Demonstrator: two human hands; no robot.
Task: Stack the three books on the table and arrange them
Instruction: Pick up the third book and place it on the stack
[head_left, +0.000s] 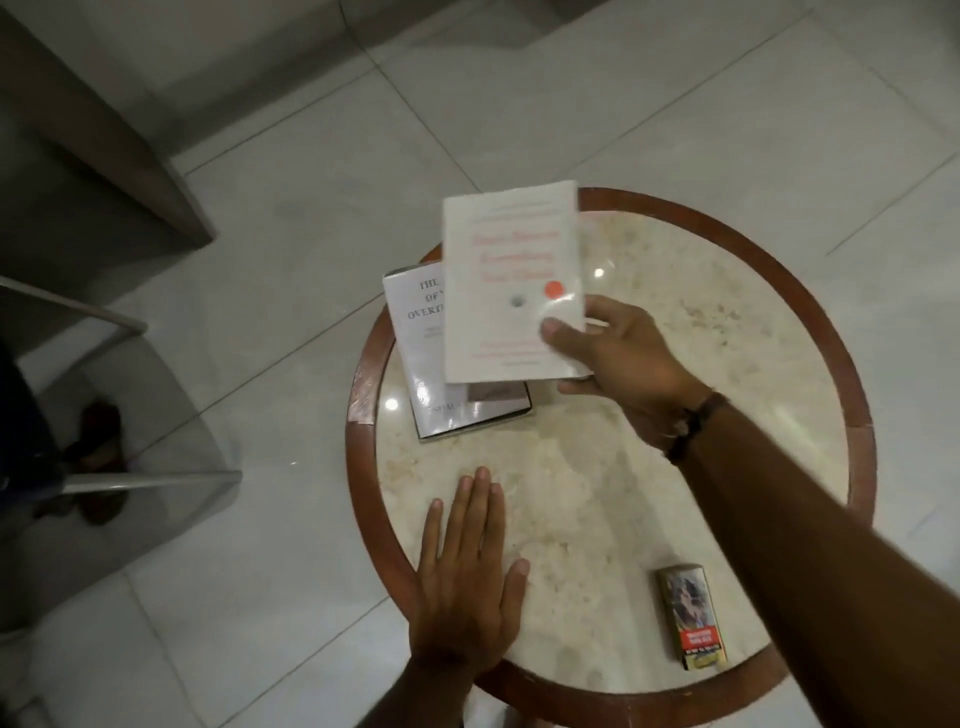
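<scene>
My right hand (618, 358) grips a white book with orange lettering (506, 270) by its lower right corner and holds it above the left part of the round table (675, 467). Under it lies a white book with black lettering (415, 332), flat on the marble top at the table's left rim. A dark brownish cover (496, 392) peeks out between them near the lower edge; I cannot tell whether it is a separate book. My left hand (467, 566) rests flat on the table's near left edge, fingers extended, holding nothing.
A small cigarette pack (691, 616) lies on the table at the near right. The table has a red-brown wooden rim (358, 415). A glass-and-metal piece of furniture (130, 467) stands on the tiled floor to the left, a dark block (78, 156) behind it.
</scene>
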